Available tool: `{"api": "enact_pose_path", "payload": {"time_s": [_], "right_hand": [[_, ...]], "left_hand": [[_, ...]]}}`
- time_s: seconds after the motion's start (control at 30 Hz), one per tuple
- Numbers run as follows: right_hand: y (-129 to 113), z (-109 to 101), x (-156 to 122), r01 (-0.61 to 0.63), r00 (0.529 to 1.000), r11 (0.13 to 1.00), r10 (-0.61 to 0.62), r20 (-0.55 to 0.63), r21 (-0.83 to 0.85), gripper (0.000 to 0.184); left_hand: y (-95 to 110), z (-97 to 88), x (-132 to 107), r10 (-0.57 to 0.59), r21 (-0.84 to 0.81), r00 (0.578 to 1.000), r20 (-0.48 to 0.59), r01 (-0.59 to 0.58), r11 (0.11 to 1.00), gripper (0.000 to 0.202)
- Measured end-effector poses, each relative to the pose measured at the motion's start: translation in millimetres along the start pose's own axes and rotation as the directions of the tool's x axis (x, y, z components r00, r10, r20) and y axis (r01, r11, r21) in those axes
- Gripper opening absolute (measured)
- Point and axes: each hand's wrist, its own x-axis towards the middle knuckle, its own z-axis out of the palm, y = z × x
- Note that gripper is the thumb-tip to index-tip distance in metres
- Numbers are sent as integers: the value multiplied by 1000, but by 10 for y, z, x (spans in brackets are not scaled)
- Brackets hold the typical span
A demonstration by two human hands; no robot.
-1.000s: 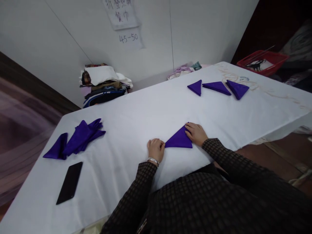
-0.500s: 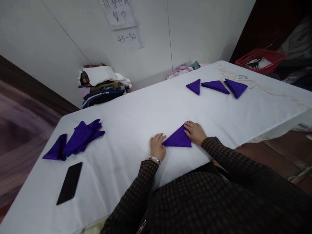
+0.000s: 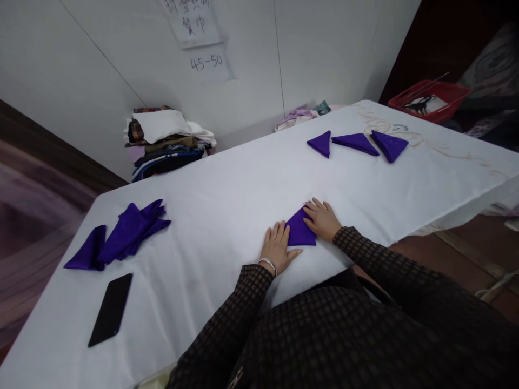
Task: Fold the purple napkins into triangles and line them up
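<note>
A purple napkin (image 3: 300,229), folded to a triangle, lies on the white tablecloth close to my body. My left hand (image 3: 278,246) rests flat over its left corner with the fingers stretched out and the thumb apart, hiding that corner. On the right side, my right hand (image 3: 323,219) lies on the napkin's upper right edge, fingers spread and flat. Both hands press on the cloth without gripping it.
Three folded purple napkins (image 3: 356,143) lie in a row at the far right. Loose purple napkins (image 3: 132,229) are heaped at the left, above a black phone (image 3: 110,309). Behind the table are stacked clothes (image 3: 166,138) and a red basket (image 3: 441,102).
My left hand has slid right and further onto the napkin, now covering its left corner with the fingers laid flat. My right hand has stayed nearly in place.
</note>
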Motion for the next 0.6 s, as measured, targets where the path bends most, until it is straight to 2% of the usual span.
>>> {"api": "enact_pose_path", "payload": {"time_s": [0.07, 0.17, 0.27, 0.33, 0.6], "right_hand": [[-161, -49, 16, 43, 999, 999, -43, -8, -7, 46], [-432, -57, 38, 175, 984, 984, -175, 4, 29, 55], [-553, 13, 57, 247, 967, 967, -250, 52, 64, 62], [-501, 76, 76, 237, 968, 970, -241, 72, 63, 65], [-18, 189, 186, 183, 978, 982, -186, 90, 46, 68]], "left_hand": [[2, -5, -1, 2, 2, 1000, -5, -2, 1000, 80], [10, -16, 1, -1, -13, 1000, 2, 1, 1000, 80], [13, -17, 3, -10, -28, 1000, 14, 10, 1000, 82], [11, -13, 3, -12, -28, 1000, 19, 13, 1000, 82], [15, -17, -6, -5, -8, 1000, 27, 6, 1000, 81]]}}
